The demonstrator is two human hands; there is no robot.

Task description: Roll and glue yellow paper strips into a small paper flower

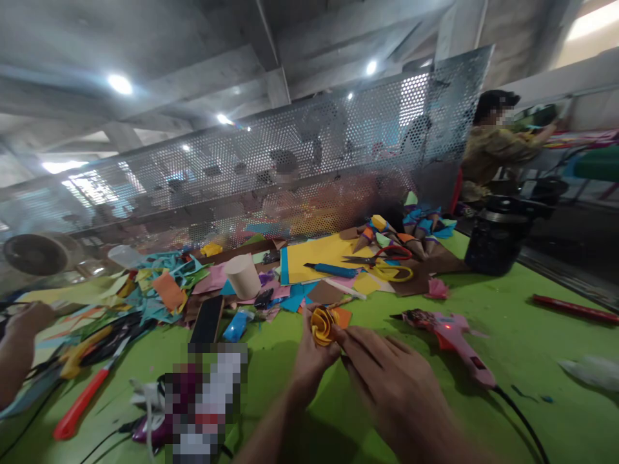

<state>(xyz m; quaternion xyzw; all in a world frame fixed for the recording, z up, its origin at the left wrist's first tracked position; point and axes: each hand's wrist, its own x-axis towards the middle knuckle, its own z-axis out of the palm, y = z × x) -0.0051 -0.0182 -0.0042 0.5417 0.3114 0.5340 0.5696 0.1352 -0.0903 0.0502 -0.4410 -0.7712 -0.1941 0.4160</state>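
Note:
A rolled yellow paper flower is pinched between my two hands above the green table. My left hand grips it from the left and below, fingers closed around its base. From the right, my right hand presses its fingertips against the flower's edge. An orange paper piece shows just behind the flower. On the table to the right of my right hand lies a pink glue gun with a lit red light, its dark nozzle pointing left.
Scissors and a blue cutter lie on yellow paper sheets ahead. Paper scraps, a phone and a power strip are leftward. A dark mug stands right. A co-worker's hand reaches in at left.

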